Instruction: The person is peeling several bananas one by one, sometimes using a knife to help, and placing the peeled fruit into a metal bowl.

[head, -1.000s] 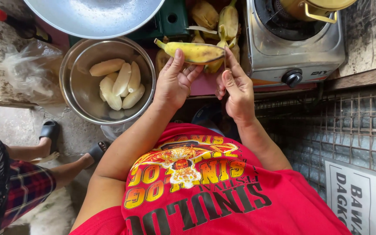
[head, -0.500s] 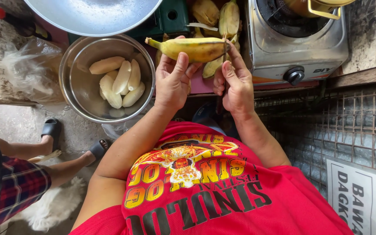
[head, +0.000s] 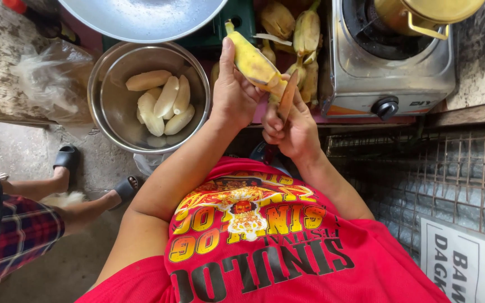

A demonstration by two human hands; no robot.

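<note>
Biggest thing up top is the broad metal basin (head: 141, 17), smooth and dull grey, its far side cut off by the frame. To the right sits the boxy steel gas stove (head: 391, 67) with a brass-coloured pot (head: 428, 14) on the burner, only its lower part showing. Below the basin, the round shiny steel bowl (head: 105, 106) holds the peeled bananas (head: 161, 104), pale, smooth and curved. Beside it lies a crumpled clear plastic bag (head: 46, 78). Behind my hands a heap of unpeeled bananas (head: 304, 33) is half hidden. My left hand (head: 234, 92) is wrapped tight around the yellow banana (head: 254, 62), tilted now with its stem up, where half a second ago it lay level across both hands. My right hand (head: 290, 126) is closed on a knife (head: 287, 95); the narrow blade meets the banana's lower end, the handle is buried in my fist. The hands are close together, nearly touching.
</note>
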